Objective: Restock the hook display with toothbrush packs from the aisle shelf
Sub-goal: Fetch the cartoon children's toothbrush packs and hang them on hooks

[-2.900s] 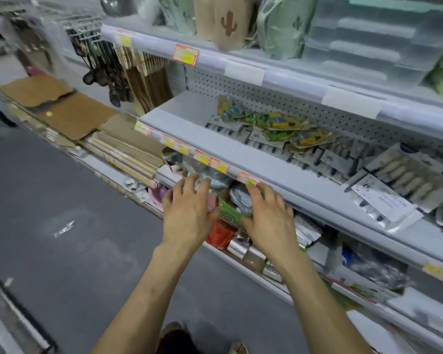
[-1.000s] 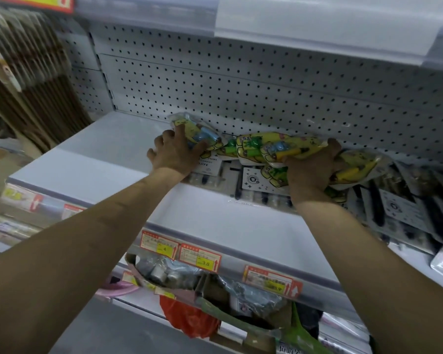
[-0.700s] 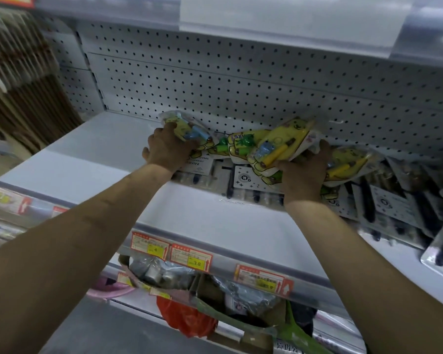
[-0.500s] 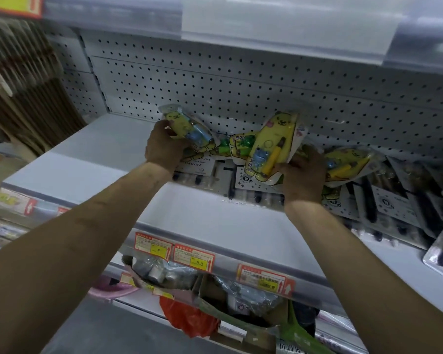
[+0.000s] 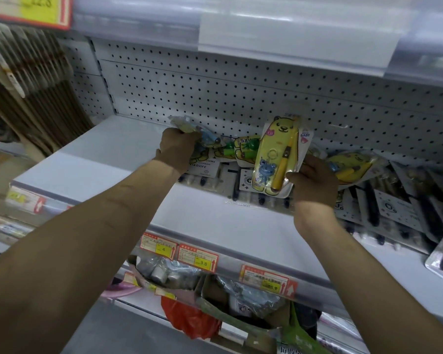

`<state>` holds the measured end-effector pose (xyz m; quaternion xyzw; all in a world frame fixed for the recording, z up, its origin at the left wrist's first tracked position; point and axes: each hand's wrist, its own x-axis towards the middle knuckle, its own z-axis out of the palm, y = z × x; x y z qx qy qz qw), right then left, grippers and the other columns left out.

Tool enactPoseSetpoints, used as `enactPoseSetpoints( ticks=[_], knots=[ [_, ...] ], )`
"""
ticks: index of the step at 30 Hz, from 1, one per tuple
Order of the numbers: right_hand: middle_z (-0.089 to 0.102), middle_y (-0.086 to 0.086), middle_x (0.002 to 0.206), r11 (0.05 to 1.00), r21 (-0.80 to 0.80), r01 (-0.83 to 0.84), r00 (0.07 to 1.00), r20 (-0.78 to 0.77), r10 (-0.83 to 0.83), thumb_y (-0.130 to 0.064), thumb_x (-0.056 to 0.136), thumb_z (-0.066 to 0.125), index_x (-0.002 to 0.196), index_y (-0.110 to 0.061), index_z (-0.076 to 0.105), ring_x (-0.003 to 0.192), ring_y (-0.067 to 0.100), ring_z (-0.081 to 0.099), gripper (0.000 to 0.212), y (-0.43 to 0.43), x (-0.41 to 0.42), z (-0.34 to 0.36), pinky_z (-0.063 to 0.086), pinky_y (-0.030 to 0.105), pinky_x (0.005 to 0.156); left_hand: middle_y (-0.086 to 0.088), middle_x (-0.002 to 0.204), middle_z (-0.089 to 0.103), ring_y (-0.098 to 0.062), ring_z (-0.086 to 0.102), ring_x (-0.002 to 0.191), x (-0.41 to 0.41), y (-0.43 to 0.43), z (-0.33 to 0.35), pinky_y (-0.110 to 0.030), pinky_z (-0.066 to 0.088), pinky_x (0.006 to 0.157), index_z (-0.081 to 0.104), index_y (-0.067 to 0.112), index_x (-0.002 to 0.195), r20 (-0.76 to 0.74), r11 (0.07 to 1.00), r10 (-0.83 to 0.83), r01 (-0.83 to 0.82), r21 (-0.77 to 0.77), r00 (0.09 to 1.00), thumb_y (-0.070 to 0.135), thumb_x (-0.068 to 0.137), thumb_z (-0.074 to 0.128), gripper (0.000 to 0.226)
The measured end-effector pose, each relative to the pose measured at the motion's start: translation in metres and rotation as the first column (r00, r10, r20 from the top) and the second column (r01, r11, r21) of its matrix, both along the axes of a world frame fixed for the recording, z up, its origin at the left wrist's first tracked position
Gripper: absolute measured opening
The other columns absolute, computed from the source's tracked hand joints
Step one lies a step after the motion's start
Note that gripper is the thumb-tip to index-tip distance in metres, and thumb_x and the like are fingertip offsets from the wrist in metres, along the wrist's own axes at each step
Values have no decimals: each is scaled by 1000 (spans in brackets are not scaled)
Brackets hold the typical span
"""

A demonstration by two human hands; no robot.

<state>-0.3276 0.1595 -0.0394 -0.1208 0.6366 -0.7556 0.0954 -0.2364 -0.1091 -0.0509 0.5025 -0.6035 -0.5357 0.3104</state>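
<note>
Both hands are full: the left hand (image 5: pixel 178 148) grips a blurred toothbrush pack (image 5: pixel 189 126) at the back of the shelf (image 5: pixel 202 221), while the right hand (image 5: pixel 313 180) pinches the lower corner of an upright yellow bear pack (image 5: pixel 275 159). Other packs (image 5: pixel 353 167) lie heaped against the pegboard (image 5: pixel 241 93). Held by one corner, the slick bear pack could slip, and lifting either might drag neighbours off the heap.

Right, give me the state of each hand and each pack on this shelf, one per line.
left hand: grips a blurred pack near the pegboard.
right hand: holds the yellow bear pack by its lower end.
yellow bear pack: upright, lifted off the shelf.
green pack: lying on the shelf, partly hidden.
second yellow pack: lying beside the right hand.
black-handled packs: lying flat, overlapping.
</note>
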Motion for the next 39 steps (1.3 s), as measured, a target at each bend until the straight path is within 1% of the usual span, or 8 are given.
enactPoseSetpoints(
  ticks=[4,9,12,16,21,23,26,39],
  knots=[
    [76,-20,75,1000,18,-7,1000,4,7,26,83,47,89,-25,69,73,-2,71,56,8,6,5,53,15,63,0,76,76,-32,73,89,9,12,12,-46,62,90,75,26,64,-30,1000,21,-21,3,999,35,66,86,14],
    [75,-15,73,1000,11,-27,999,30,27,25,84,46,87,-20,71,68,0,69,52,23,16,7,52,16,58,-6,89,71,-11,61,65,22,27,30,-13,50,48,76,5,108,-140,997,83,-82,16,987,0,92,71,17],
    [74,-3,85,999,36,-12,997,81,9,22,86,47,105,-6,70,66,3,66,41,34,28,11,50,19,58,-13,100,71,-21,64,77,36,34,35,-14,49,56,75,1,109,-184,993,110,-115,-12,977,-4,92,66,19],
    [77,8,115,998,31,-59,980,191,52,15,91,51,116,-14,70,101,30,74,43,54,44,10,62,44,84,-16,96,71,-28,68,80,60,55,42,-27,55,60,68,6,95,-316,977,152,-94,190,937,-6,97,55,18],
    [70,5,91,988,101,-118,947,312,81,11,94,48,106,-12,59,91,32,70,29,96,77,24,57,46,71,-16,102,69,-28,71,80,100,117,43,-33,62,61,55,11,105,-307,974,24,46,221,952,-9,98,48,23],
    [73,11,98,986,108,-130,936,342,86,12,94,45,119,-10,61,99,36,74,37,116,91,32,59,61,78,-15,103,70,-31,72,82,116,153,49,-39,65,66,50,14,104,-361,960,-27,125,251,932,-7,101,50,21],
    [70,24,115,990,97,-107,913,405,59,10,90,46,118,-14,61,108,44,70,40,148,112,37,53,75,85,-20,112,72,-34,74,88,136,201,52,-48,64,80,48,10,128,-409,924,-156,279,261,899,-4,103,50,29],
    [74,12,110,949,148,280,808,497,-316,10,84,51,116,-12,65,108,38,71,42,322,173,36,57,56,89,-18,127,68,-36,69,104,153,355,43,-51,60,78,55,19,133,-555,617,-386,653,440,737,-5,98,48,43]
  ],
)
